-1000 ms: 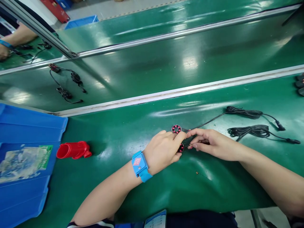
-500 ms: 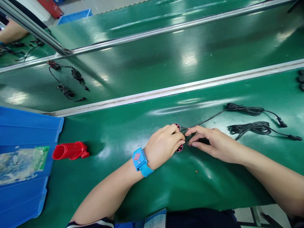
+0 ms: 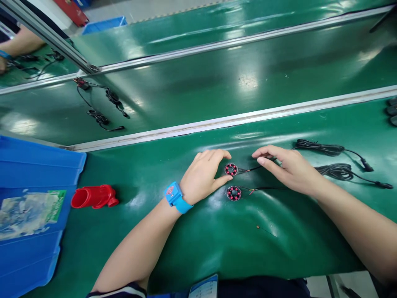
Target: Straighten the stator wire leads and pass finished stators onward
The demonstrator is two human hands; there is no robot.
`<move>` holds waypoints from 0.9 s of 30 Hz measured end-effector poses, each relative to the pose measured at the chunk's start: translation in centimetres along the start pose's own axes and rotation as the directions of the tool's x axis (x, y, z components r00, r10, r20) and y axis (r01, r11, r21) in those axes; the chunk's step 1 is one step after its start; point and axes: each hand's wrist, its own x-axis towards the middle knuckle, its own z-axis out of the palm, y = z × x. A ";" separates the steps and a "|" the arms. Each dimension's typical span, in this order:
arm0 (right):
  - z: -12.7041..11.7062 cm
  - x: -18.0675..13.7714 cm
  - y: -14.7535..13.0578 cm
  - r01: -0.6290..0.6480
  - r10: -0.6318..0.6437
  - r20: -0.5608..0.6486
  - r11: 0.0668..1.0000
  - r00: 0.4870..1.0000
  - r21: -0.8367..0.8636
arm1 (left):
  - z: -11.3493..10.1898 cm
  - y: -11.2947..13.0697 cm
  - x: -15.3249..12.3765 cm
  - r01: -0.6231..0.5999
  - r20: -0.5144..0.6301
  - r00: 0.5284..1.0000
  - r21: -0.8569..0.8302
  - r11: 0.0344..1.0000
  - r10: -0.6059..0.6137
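Note:
Two small round stators with red coils lie on the green mat, one farther (image 3: 231, 169) and one nearer (image 3: 233, 193), each with a black cable running right. My left hand (image 3: 203, 176), with a blue wrist strap (image 3: 174, 198), curves open beside the farther stator, thumb and fingers around it without gripping. My right hand (image 3: 287, 169) lies flat and open over the cables just right of the stators, holding nothing. The cables end in two coiled bundles (image 3: 328, 159) at the right.
A red plastic part (image 3: 94, 196) lies at the left beside a blue bin (image 3: 27, 207). Other cable assemblies (image 3: 104, 105) rest on the belt behind a metal rail (image 3: 229, 120). Another person's arm (image 3: 18, 45) shows at the far left.
Both hands were pinched together over the stators and wires. They have since let go and moved apart, leaving the two stators lying side by side on the mat.

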 end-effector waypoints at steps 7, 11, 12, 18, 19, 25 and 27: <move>2.0 3.0 -1.2 0.091 -0.093 0.144 0.996 0.985 0.019 | 2.0 -0.2 0.3 -0.003 -0.055 0.998 -0.092 0.996 -0.002; 1.6 2.8 -0.9 -0.013 -0.020 0.234 0.990 0.972 0.138 | 1.8 0.5 -0.1 -0.053 -0.172 0.984 -0.024 0.998 0.048; 1.5 2.7 -0.7 -0.047 0.001 0.260 0.984 0.966 0.173 | 1.7 0.7 -0.2 -0.067 -0.182 0.981 -0.004 0.998 0.066; 1.7 2.6 -0.4 -0.272 0.088 0.361 0.823 0.928 0.499 | 1.7 1.4 -0.4 -0.132 -0.148 0.980 0.025 0.991 0.134; 1.8 2.6 -0.5 -0.283 0.085 0.364 0.795 0.927 0.536 | 1.8 1.4 -0.4 -0.139 -0.148 0.979 0.026 0.990 0.141; 1.8 2.4 -0.4 -0.243 0.100 0.333 0.873 0.938 0.424 | 1.7 1.3 -0.2 -0.117 -0.056 0.991 0.040 0.992 0.119; 1.6 2.3 -0.2 -0.220 0.075 0.335 0.881 0.939 0.419 | 1.2 1.2 -0.1 -0.071 0.062 0.996 0.061 0.996 0.067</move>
